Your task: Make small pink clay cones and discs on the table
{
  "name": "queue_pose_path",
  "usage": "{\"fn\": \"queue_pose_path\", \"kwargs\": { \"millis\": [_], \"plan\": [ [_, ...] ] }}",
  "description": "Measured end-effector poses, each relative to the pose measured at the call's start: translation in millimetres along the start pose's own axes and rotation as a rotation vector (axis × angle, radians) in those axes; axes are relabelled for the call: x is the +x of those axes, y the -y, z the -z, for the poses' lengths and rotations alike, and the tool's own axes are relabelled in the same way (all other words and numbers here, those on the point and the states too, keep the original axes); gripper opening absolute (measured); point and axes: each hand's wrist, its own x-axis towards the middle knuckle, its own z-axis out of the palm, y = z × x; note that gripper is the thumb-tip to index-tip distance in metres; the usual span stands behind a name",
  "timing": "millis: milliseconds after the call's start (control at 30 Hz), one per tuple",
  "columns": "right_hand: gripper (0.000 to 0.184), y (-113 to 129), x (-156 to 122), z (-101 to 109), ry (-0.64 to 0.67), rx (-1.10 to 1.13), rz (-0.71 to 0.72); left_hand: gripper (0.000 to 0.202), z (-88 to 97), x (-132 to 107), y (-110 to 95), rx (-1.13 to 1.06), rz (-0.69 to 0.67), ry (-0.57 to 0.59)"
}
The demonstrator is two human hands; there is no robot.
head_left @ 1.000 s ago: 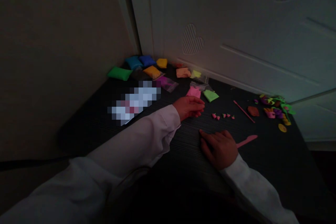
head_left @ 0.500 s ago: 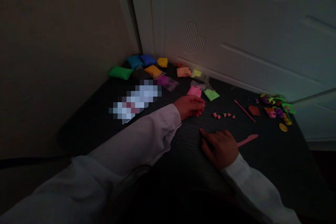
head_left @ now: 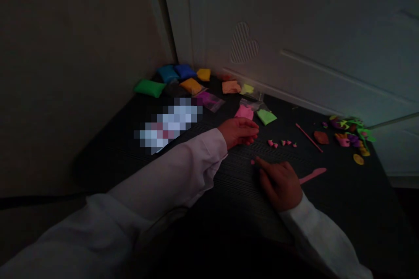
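Left hand (head_left: 238, 133): knuckles up on the dark table (head_left: 203, 170), fingers curled under; whether they hold anything is hidden.
Pink pack (head_left: 244, 112): just beyond the left hand.
Green pack (head_left: 266, 117): beside the pink pack.
Right hand (head_left: 279, 181): palm down on the table, forefinger stretched out, nothing held.
Pink bit (head_left: 252, 162): just beside the right forefinger's tip.
Pink knife (head_left: 312, 175): flat, just right of the right hand.
Small pieces (head_left: 282, 143): a short row between the left hand and the pink stick (head_left: 309, 138).
Corner packs (head_left: 190, 86): green, blue, yellow and orange, bunched by the door (head_left: 294, 17).
Heap of shapes (head_left: 350, 133): at the table's far right.
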Motion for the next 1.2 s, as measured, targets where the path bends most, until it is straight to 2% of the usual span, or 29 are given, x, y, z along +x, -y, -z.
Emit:
{"fn": "queue_pose_path", "kwargs": {
  "millis": [367, 600, 800, 1200],
  "plan": [
    [0.031, 4.1, 2.0, 3.0, 0.045, -0.123, 0.046, 0.018, -0.7, -0.2, -0.3, 0.015, 0.003, -0.01],
    [0.03, 3.8, -0.3, 2.6, -0.008, -0.083, -0.01, 0.017, 0.0, 0.0, 0.5, 0.019, -0.003, -0.008],
    [0.03, 5.9, 0.9, 2.8, 0.041, -0.089, 0.008, 0.018, 0.5, 0.7, 1.1, 0.005, -0.005, 0.004],
    [0.031, 3.8, 1.1, 1.4, 0.041, -0.101, -0.025, 0.018, 0.9, 1.3, 1.8, 0.004, -0.002, 0.009]
  ]
}}
